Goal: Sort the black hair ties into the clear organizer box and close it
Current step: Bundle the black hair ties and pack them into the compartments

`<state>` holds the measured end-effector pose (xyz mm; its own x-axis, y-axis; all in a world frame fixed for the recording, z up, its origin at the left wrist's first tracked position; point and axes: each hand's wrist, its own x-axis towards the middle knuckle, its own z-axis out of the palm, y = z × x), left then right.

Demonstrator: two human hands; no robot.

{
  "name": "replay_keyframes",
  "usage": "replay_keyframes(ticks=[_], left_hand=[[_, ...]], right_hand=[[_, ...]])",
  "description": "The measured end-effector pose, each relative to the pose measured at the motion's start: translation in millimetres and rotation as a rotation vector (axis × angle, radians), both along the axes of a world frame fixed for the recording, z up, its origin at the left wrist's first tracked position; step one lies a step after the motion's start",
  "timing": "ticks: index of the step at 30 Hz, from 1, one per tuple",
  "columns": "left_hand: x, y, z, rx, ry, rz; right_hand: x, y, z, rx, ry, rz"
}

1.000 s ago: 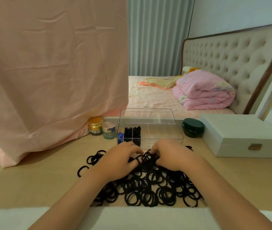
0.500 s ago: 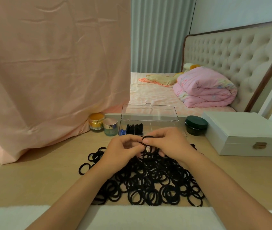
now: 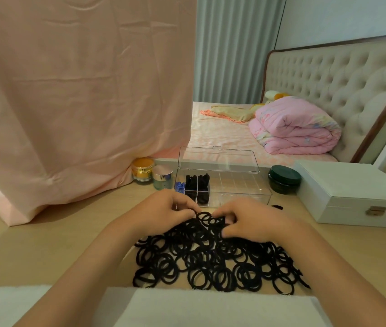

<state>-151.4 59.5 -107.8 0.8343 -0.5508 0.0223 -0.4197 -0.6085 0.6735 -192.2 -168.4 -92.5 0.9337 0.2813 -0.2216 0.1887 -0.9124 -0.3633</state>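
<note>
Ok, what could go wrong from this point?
The left hand and right hand pinch into the tangled ties, so extra ones may lift and drop off the table. The box has filled compartments that look heaped; overfilling could stop the lid closing.

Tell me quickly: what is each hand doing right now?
Left hand: fingers curled, pinching hair ties at the pile's far edge.
Right hand: fingers curled, gripping hair ties too.
</note>
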Motion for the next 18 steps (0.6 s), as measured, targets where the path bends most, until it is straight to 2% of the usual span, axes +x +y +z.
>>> replay_keyframes(ticks=[5, 7, 9, 13, 18], left_hand=[[-8.5, -20.4, -8.3, 0.389, -0.265, -0.100], [-9.0, -23.4, -11.6, 0.454, -0.333, -0.096], [-9.2, -22.9, -13.6, 0.415, -0.361, -0.089], [-6.7, -19.0, -16.8, 0.295, -0.362, -0.058], [-4.6, -16.2, -10.6, -0.028, -0.081, 0.035]], right_hand=[[1.1, 13.1, -12.2, -0.208, -0.083, -0.007], [0.5, 14.4, -10.4, -0.278, -0.139, -0.011], [0.0, 13.8, -7.8, -0.284, -0.169, -0.002], [0.7, 4.0, -0.2, -0.061, -0.124, -0.010], [-1.0, -10.8, 15.8, 0.250, -0.100, -0.089]])
